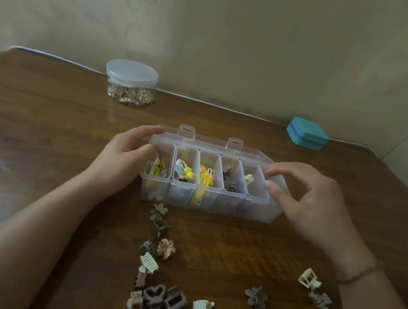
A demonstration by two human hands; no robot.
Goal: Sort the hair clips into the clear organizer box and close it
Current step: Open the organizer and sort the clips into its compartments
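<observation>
— Where is the clear plastic five-compartment organizer box [209, 179] sitting?

— It is lying near the middle of the brown wooden worktop [42, 130], a bit toward the far edge, with its lid [250, 153] tipping back behind it and two latch tabs sticking up.

— And the hands?

— The left hand [123, 155] is gripping the box's left end, thumb curling against the side wall and fingers reaching over the back corner. The right hand [305, 196] is curling at the right end, fingertips touching the rim and the lid's edge; whether it is actually pinching anything, I cannot tell.

— What is lying inside?

— Yellowish clips in the leftmost compartment, blue and yellow ones in the next, yellow and pink ones in the middle, brown flower clips in the fourth, and one pale cream clip [249, 179] in the rightmost.

— And outside the box?

— Loose brown and cream hair clips [152, 279] are lying scattered toward the near edge, in front of the box, with a smaller group toward the near right.

— Anything else?

— A round clear jar of gold bits [130, 82] is standing by the far edge, and a teal square case [307, 135] is resting near the far right corner.
</observation>
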